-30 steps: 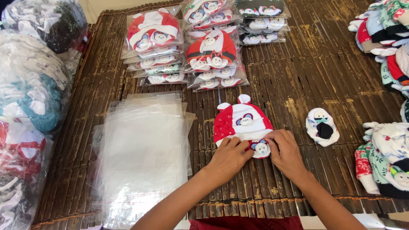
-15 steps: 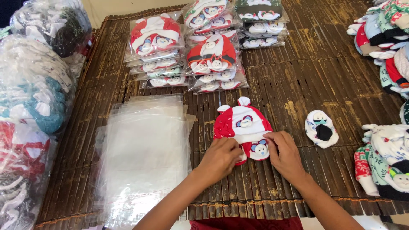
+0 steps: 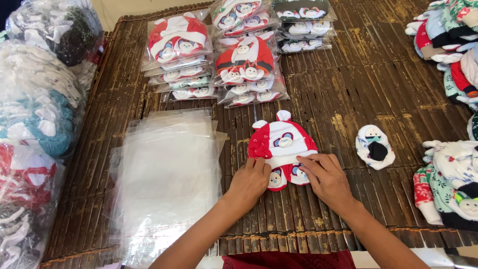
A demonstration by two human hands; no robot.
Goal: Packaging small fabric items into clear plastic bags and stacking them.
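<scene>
Your left hand (image 3: 250, 182) and right hand (image 3: 326, 178) lie flat, fingers together, pressing the lower edge of the red-and-white baby hat set (image 3: 282, 148) on the dark slatted mat (image 3: 348, 89), between the stack of clear bags (image 3: 167, 174) and a small white mitten (image 3: 374, 147).

Bare mat (image 3: 343, 89) far right of centre is open; clear bags (image 3: 169, 174) block left, packed stacks (image 3: 234, 55) block far, loose mitten (image 3: 374, 146) and garment piles (image 3: 453, 184) crowd right
</scene>
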